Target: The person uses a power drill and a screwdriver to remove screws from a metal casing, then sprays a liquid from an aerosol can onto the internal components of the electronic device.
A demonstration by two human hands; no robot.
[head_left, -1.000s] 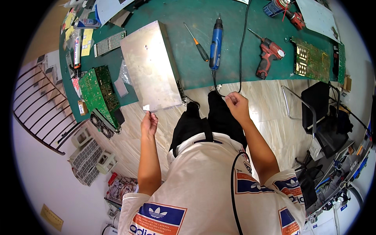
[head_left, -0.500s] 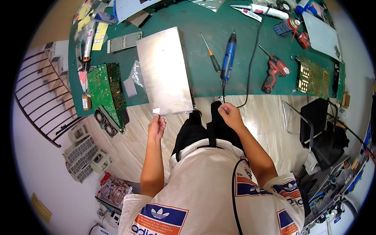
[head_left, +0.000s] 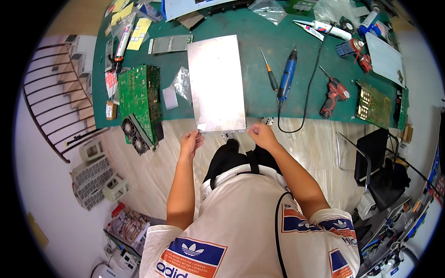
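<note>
A flat silver metal case (head_left: 215, 81) lies on the green bench, its near end at the front edge, with a small white label on its near-left corner. My left hand (head_left: 191, 141) is closed on that corner from below the label. My right hand (head_left: 262, 136) is curled just beside the near-right corner; whether it holds anything is hidden. Right of the case lie an orange-black screwdriver (head_left: 270, 72) and a blue electric screwdriver (head_left: 287, 74) with a black cord looping below the edge.
A green circuit board with fans (head_left: 139, 92) overhangs the bench's left front. A red drill (head_left: 333, 97), a spray can (head_left: 348, 47) and another board (head_left: 371, 104) are at the right. A black chair (head_left: 371, 157) stands right, a stair railing (head_left: 53, 113) left, plastic bags (head_left: 178, 83) beside the case.
The view has shifted, bringing more of the bench's back into sight. The case now sits straighter to the edge, and my right hand has moved leftward, closer to its near-right corner.
</note>
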